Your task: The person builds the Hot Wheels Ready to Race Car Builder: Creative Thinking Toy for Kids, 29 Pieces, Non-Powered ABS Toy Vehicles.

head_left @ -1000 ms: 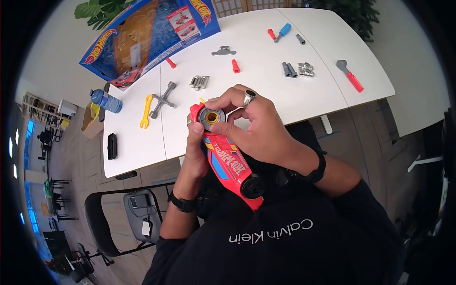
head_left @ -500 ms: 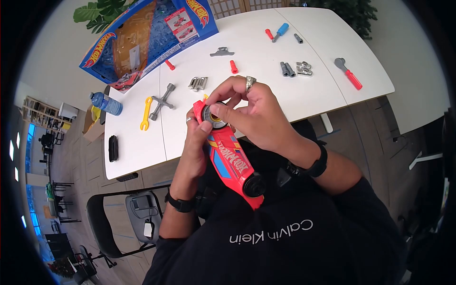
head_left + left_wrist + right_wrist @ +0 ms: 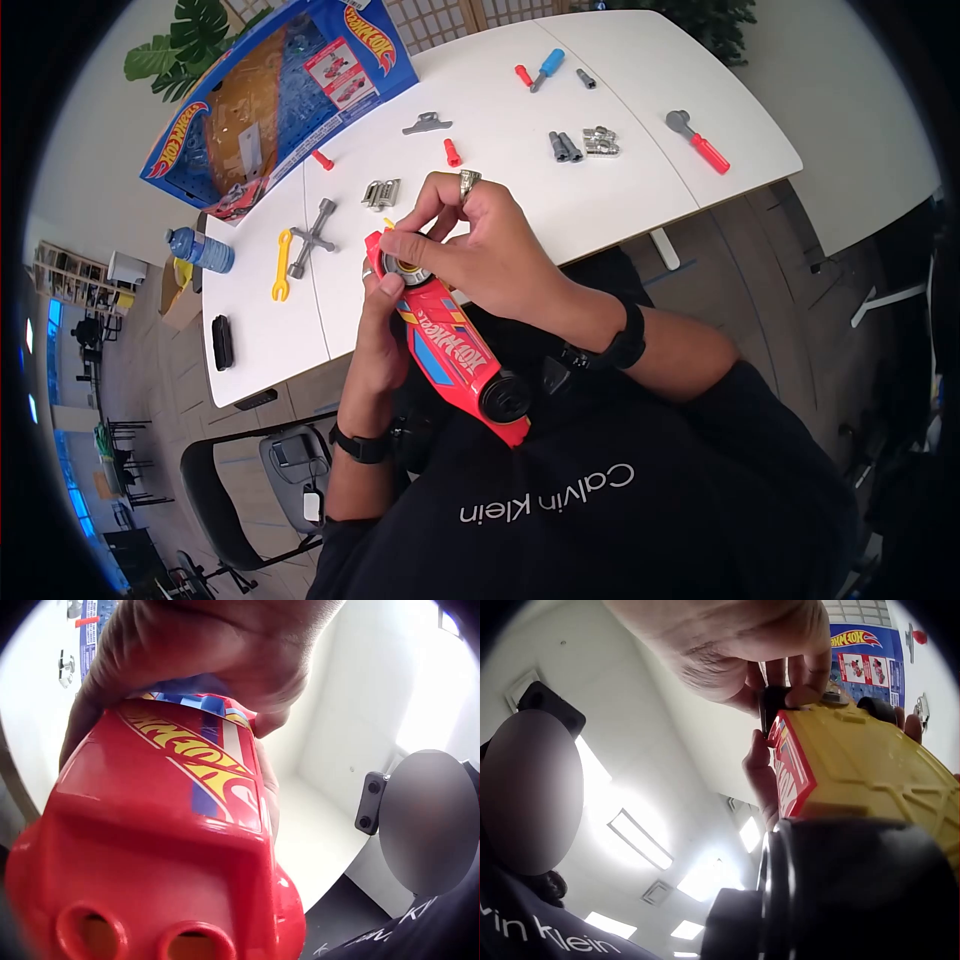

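Toy car (image 3: 445, 345) within curled left grip (image 3: 380, 335), wheel (image 3: 407, 275) in pinched right grip (image 3: 490, 245).

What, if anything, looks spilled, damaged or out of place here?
Nothing stands out. The red toy car, held in the left hand, shows no visible damage; the yellow wrench and grey cross wrench lie loose on the white table, and no spill shows.

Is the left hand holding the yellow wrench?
No, the left hand holds the red toy car, while the yellow wrench lies on the white table.
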The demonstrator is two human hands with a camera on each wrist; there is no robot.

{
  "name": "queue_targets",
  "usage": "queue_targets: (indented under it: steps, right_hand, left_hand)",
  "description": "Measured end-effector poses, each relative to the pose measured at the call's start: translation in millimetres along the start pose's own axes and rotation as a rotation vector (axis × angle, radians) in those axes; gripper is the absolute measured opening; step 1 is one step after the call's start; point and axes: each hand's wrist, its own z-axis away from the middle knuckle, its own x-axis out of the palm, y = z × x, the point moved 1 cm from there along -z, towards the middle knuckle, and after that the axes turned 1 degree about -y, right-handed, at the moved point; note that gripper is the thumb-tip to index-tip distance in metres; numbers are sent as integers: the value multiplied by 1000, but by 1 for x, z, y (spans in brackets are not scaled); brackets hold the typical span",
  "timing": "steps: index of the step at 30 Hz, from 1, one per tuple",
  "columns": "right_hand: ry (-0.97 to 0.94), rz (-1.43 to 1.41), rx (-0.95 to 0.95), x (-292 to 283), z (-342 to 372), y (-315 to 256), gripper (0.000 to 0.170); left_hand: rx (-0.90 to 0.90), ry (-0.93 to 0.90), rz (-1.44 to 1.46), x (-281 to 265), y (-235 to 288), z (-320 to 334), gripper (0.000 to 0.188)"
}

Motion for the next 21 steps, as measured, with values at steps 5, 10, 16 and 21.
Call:
queue_targets:
  steps: [5, 10, 16, 21]
  right_hand:
    - [-31, -28, 68, -5, 4, -1, 18]
    - [-111, -127, 90, -4, 6, 4, 26]
    - [-160, -174, 185, 0, 11, 0, 37]
    - [-153, -91, 145, 2, 11, 2, 34]
  left_hand:
    - [16, 23, -27, 7, 5, 0, 78]
    - [-1, 63, -10, 4, 6, -4, 76]
    - [-68, 42, 67, 6, 12, -7, 71]
    - [-52, 67, 91, 3, 12, -9, 67]
